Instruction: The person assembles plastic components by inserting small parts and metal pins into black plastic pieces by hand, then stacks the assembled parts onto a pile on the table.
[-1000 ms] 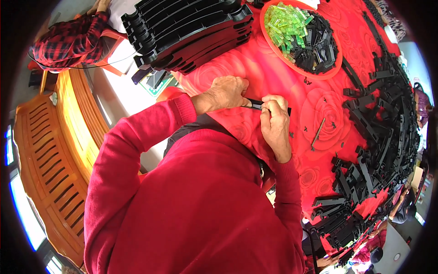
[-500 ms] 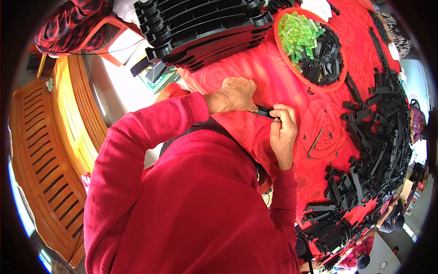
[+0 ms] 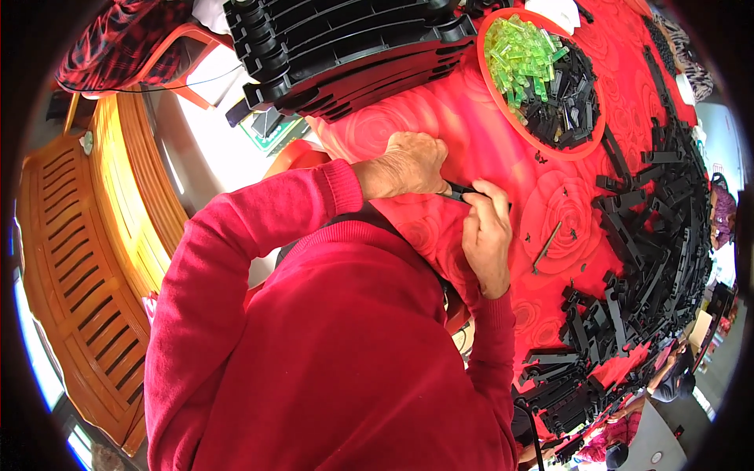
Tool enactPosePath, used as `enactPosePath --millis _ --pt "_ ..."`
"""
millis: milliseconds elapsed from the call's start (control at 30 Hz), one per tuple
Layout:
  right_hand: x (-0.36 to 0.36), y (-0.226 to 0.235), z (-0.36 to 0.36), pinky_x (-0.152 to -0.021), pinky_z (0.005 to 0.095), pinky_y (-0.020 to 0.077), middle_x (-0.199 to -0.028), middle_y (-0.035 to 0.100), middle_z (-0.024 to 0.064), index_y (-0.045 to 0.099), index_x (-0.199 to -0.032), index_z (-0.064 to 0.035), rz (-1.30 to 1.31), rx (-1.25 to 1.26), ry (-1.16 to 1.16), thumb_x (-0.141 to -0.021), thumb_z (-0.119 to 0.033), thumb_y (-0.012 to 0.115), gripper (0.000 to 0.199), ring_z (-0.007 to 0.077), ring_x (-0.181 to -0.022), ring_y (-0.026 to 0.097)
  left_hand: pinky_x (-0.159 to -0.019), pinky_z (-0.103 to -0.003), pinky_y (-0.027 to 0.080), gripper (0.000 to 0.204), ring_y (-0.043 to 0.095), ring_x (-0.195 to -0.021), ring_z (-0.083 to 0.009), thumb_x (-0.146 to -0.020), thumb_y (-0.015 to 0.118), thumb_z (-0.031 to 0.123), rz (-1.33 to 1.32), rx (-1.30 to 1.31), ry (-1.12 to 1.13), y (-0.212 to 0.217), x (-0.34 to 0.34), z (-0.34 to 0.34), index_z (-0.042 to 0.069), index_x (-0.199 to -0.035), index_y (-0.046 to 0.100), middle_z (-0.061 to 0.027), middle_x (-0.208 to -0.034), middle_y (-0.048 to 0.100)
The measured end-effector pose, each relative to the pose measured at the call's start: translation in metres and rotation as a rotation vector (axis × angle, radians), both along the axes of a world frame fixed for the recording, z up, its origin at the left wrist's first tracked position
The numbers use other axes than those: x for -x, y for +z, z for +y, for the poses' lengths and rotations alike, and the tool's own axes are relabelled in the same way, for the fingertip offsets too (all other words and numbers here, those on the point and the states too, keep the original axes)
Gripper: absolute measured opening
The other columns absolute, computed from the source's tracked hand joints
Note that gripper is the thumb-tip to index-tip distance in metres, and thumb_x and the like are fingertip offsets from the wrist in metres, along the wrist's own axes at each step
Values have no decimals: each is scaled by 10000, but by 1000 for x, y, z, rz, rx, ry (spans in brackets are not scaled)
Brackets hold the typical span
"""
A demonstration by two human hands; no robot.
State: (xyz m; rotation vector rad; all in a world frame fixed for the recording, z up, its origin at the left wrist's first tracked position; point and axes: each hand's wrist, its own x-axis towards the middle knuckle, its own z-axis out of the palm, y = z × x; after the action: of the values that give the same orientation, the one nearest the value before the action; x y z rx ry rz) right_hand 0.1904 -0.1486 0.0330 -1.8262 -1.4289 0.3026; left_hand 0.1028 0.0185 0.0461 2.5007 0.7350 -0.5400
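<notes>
Both hands meet at frame centre over the bench point(image 3: 487, 133), which is covered in a red cloth with a rose pattern. Left hand point(image 3: 408, 165) is curled, fingers closed down on the near end of a small black plastic part point(image 3: 463, 191). Right hand point(image 3: 487, 235) pinches the same part from the other side, fingertips folded over it. Most of the part is hidden by the fingers, so I can't tell its shape beyond dark and slim. Both arms wear red knit sleeves.

Surface: a red round tray point(image 3: 585, 149) at upper right holds a heap of translucent green pieces point(image 3: 518, 59) on its left side and small black pieces point(image 3: 569, 102) on its right. A stack of large black ribbed mouldings point(image 3: 345, 47) sits along the top centre edge, just above the left hand. A dense pile of long black plastic strips point(image 3: 652, 235) runs down the right side of the bench to the lower right. A thin dark rod point(image 3: 547, 246) lies alone on the cloth just right of the right hand, with a few black specks near it.

Room: an orange slatted wooden bench seat point(image 3: 78, 267) fills the left edge. A plaid cloth point(image 3: 118, 39) hangs over an orange chair at upper left. Pale floor shows between the seat and the red sleeve, strongly lit.
</notes>
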Motion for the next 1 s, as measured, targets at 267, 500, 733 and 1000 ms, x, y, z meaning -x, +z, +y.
enactPosePath --millis 267,500,733,1000 --pt "-76 -4 -65 -747 403 467 -963 568 186 563 -1030 31 -516 0 -724 -828 -66 583 225 316 -871 563 -712 -447 520 535 644 -856 -327 -671 724 494 -50 26 -5 3 1 1 24 -908 628 -165 -852 656" --pt "-97 -43 -90 -713 397 463 -935 561 201 532 -1019 55 -308 272 -688 -831 -66 584 231 315 -814 571 -705 -435 486 239 629 -845 -332 -674 693 218 -248 68 -99 -12 -2 -5 48 -822 615 -149 -806 649" --pt "-80 -4 -84 -784 357 508 -976 576 114 541 -989 24 710 -204 -664 -850 14 508 143 230 -813 597 -686 -428 476 240 627 -804 -306 -652 731 247 -319 121 24 -24 5 -7 79 -750 590 -108 -766 639" --pt "-40 26 -9 -522 229 349 -813 536 79 557 -910 1 1233 -681 -222 -899 -246 507 252 118 -547 419 -695 -426 478 292 634 -783 -292 -655 746 308 -307 93 77 -19 4 -9 85 -763 592 -91 -740 643"
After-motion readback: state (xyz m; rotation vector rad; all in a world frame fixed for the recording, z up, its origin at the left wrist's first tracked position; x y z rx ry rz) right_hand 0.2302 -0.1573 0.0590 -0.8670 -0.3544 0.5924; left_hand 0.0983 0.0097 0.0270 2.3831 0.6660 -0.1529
